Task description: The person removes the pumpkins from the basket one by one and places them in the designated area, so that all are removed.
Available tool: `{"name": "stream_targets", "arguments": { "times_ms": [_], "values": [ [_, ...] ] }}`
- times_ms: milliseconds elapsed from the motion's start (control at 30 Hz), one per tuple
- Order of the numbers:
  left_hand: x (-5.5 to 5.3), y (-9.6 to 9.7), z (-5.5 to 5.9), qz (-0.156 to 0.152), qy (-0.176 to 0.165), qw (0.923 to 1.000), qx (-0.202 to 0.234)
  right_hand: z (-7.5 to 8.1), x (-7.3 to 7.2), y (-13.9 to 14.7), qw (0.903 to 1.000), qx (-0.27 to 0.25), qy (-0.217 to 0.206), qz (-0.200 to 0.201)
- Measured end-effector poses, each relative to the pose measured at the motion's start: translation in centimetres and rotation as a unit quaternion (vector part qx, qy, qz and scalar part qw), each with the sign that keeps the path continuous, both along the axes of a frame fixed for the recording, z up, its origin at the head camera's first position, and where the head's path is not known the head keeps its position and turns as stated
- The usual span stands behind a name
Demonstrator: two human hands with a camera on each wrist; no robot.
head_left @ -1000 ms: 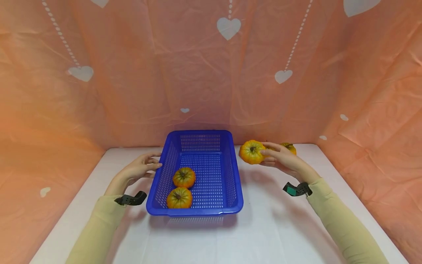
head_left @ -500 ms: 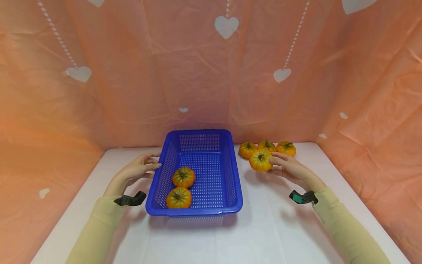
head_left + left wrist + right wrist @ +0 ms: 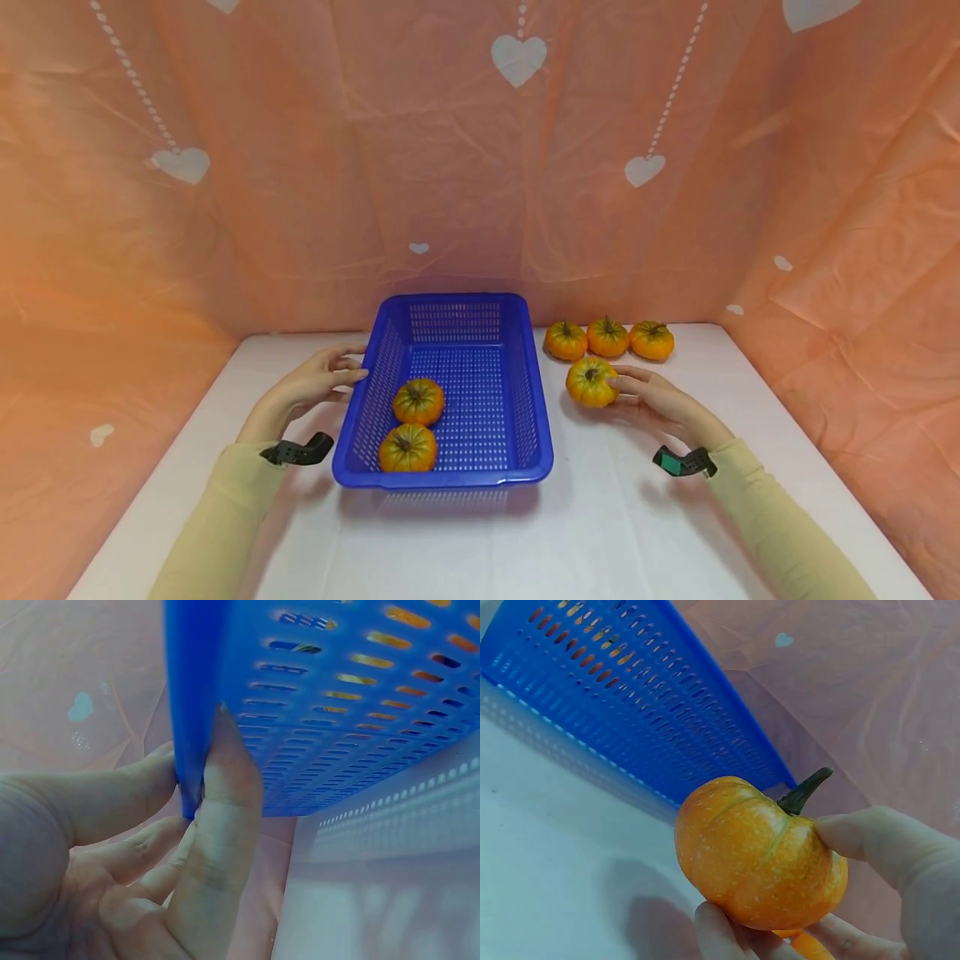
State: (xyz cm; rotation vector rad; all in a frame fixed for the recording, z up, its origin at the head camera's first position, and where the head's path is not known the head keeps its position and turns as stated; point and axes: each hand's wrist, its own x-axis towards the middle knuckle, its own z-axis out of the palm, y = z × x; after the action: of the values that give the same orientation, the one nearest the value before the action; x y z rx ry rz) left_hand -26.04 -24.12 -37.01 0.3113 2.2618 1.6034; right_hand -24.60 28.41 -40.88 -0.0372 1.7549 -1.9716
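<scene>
In the head view, the right hand (image 3: 662, 402) holds a yellow-orange pumpkin (image 3: 588, 383) in its fingers, at the right of the blue plastic basket (image 3: 480, 480), over the white desk (image 3: 585, 533). Compared with one second ago, this pumpkin has come nearer, so the three pumpkins (image 3: 607, 337) in the far row are no longer covered. In my judgement, it is now well separated from the row, but outside the basket, where two pumpkins (image 3: 418, 402) lie at the near left. The left hand (image 3: 311, 383) has stayed at the left rim.

In the left wrist view, thumb and fingers pinch this rim.

In the right wrist view, the thumb presses near the dark green stem (image 3: 805, 792); other fingers support from below.
</scene>
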Motion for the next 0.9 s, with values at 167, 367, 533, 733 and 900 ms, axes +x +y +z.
{"name": "stream_targets", "arguments": {
  "times_ms": [167, 367, 533, 733, 900],
  "values": [
    [0.1, 0.1, -0.2, 0.001, 0.001, 1.0, 0.001, -0.9, 0.5, -0.2, 0.9988, -0.043, -0.021, -0.001],
    [0.1, 0.0, -0.2, 0.004, -0.003, 1.0, 0.002, -1.6, 0.6, -0.3, 0.9995, -0.024, -0.013, -0.014],
    [0.1, 0.1, -0.2, 0.003, 0.001, 1.0, 0.002, -1.9, 0.5, -0.5, 0.9997, -0.002, -0.007, -0.023],
    [0.1, 0.1, -0.2, 0.005, 0.002, 1.0, -0.004, -2.0, 0.3, -0.8, 0.9995, 0.024, 0.002, -0.02],
    [0.0, 0.0, -0.1, 0.004, 0.003, 1.0, -0.001, -2.0, 0.1, -1.1, 0.9989, 0.043, 0.011, -0.017]
  ]
}}
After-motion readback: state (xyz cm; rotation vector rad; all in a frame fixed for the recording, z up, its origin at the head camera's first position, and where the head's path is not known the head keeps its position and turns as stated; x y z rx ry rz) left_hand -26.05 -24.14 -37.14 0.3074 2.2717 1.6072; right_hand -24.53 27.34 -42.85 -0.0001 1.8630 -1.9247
